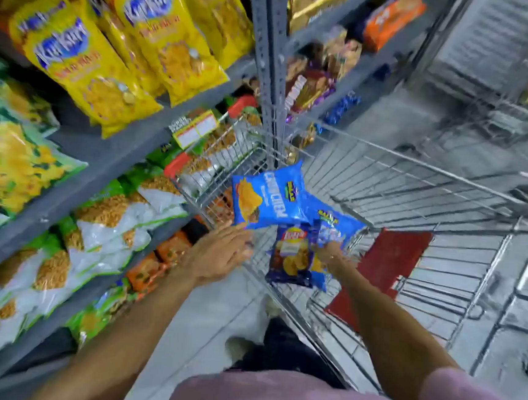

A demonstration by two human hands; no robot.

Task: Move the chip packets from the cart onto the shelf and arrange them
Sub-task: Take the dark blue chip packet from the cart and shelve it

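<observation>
Shelves (106,167) on the left already hold many snack bags, and the wire cart (417,187) looks almost empty. Left hand (219,253) touches 1 blue chip packet (266,197) with fingers spread wide; right hand (331,253) holds 2 or 3 more packets (293,253), 1 reading "Lay's". None of these is shelved yet.

A shop aisle with a pale grey floor (208,316). Grey metal shelving (94,150) lines the left, packed with snack bags, its perforated upright (270,60) rising mid-frame. More wire racks (501,102) stand blurred at the far right.
</observation>
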